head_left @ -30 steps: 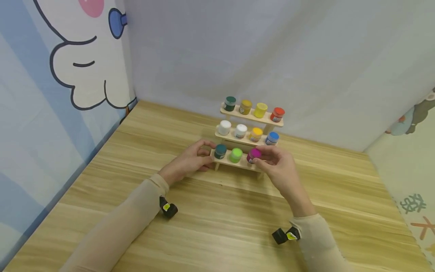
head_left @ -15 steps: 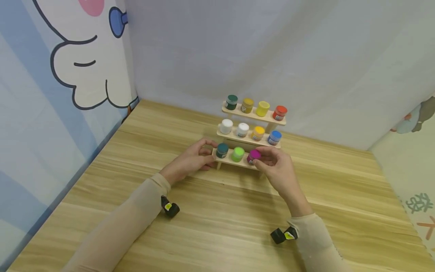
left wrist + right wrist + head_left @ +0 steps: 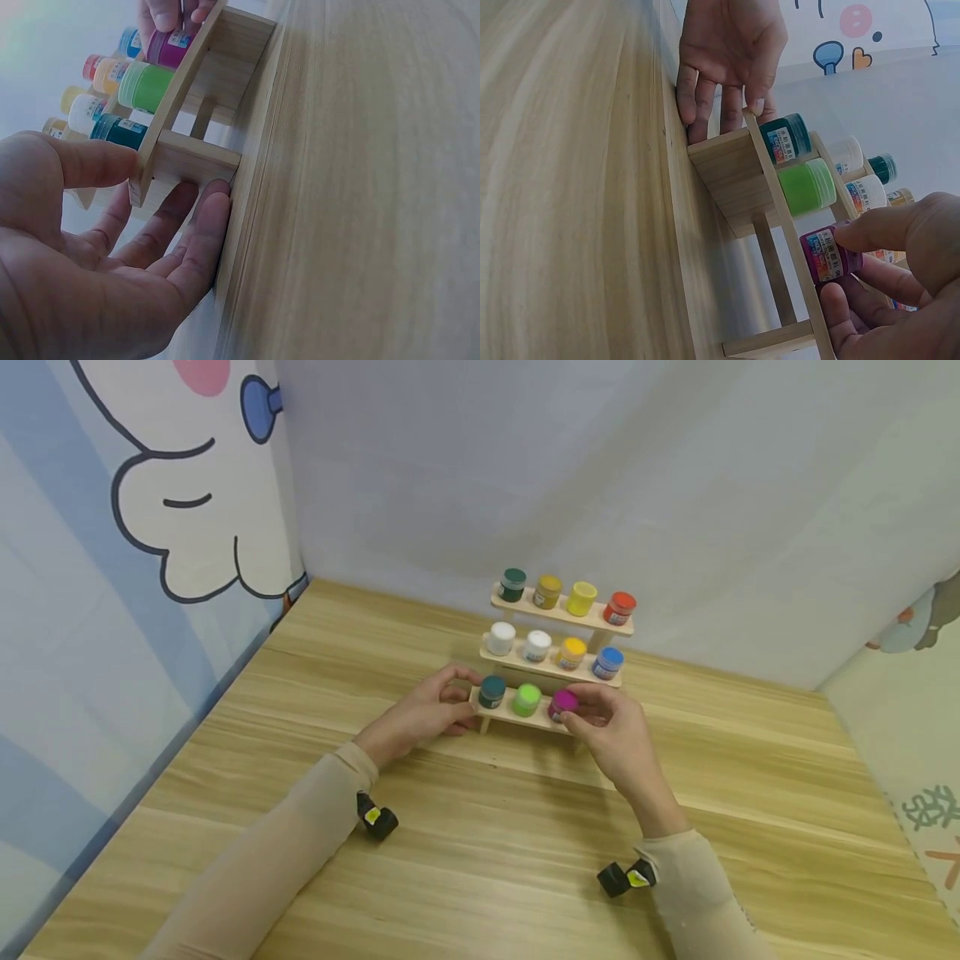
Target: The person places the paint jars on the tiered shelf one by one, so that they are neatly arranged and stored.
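A three-tier wooden rack (image 3: 542, 721) stands on the table, carrying small paint jars. My left hand (image 3: 423, 708) grips the left end of its lowest shelf. The left wrist view shows the thumb (image 3: 101, 161) against the shelf's end and the fingers (image 3: 202, 244) by the side support. At the right of this shelf, my right hand (image 3: 618, 735) pinches a magenta paint jar (image 3: 826, 255) between thumb and fingers, upright on or close over the wood. Beside it are a lime-green jar (image 3: 527, 700) and, at the left end, a dark teal jar (image 3: 492, 692).
White jars, an orange-yellow jar (image 3: 572, 653) and a blue jar (image 3: 608, 663) fill the middle shelf. On the top shelf sit dark green, ochre, yellow and red (image 3: 620, 608) jars. A pale cloth wall (image 3: 450, 485) rises close behind the rack at the table's (image 3: 480, 860) back edge.
The magenta jar in my right hand has shifted slightly left, closer to the lime-green jar. The head view has moved a little. My left hand keeps its hold on the rack.
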The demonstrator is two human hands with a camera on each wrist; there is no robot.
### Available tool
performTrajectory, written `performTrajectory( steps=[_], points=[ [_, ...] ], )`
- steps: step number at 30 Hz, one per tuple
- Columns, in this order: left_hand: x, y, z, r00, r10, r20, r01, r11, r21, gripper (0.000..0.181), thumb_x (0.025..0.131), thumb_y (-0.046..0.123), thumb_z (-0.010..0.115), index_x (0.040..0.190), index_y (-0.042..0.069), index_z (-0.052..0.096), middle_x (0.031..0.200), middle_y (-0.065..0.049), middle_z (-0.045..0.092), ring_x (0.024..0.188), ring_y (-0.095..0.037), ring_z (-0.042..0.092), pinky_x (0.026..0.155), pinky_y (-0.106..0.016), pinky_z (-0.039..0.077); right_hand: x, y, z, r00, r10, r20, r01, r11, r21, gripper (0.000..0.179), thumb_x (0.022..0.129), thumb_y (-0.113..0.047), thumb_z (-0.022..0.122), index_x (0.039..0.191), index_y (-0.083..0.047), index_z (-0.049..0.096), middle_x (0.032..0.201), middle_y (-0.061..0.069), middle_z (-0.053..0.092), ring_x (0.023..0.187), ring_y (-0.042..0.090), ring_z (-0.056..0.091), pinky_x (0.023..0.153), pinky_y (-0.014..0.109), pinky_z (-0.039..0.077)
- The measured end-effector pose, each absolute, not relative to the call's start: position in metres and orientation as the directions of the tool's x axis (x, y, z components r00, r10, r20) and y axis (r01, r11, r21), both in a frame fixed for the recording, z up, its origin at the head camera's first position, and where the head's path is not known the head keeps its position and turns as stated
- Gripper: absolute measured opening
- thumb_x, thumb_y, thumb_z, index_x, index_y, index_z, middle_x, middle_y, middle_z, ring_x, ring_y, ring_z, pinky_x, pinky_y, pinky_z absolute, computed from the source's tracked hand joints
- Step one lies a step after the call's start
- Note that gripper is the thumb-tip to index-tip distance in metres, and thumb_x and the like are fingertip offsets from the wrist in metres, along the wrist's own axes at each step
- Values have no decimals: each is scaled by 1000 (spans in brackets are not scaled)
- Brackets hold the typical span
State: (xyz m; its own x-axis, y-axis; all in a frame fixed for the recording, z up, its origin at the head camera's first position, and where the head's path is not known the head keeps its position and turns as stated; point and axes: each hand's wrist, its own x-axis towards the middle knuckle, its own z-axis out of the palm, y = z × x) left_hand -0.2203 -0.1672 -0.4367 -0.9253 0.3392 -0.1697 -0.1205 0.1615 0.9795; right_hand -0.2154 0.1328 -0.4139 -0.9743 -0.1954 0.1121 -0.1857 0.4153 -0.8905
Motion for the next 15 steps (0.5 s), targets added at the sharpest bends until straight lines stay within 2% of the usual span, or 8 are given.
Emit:
performTrajectory(
  steps=[15],
  points=[
    [-221,-166,-437,-925,337,-178,-125,171,977,41,115,11,60,154,19,50,150,-21,61,128,-37,71,110,-50,60,-217,133,-420,-976,-184,117,-183,402,-897,38,104,0,77,141,4,68,132,24,74,119,35,72,89,17,62]
  ],
)
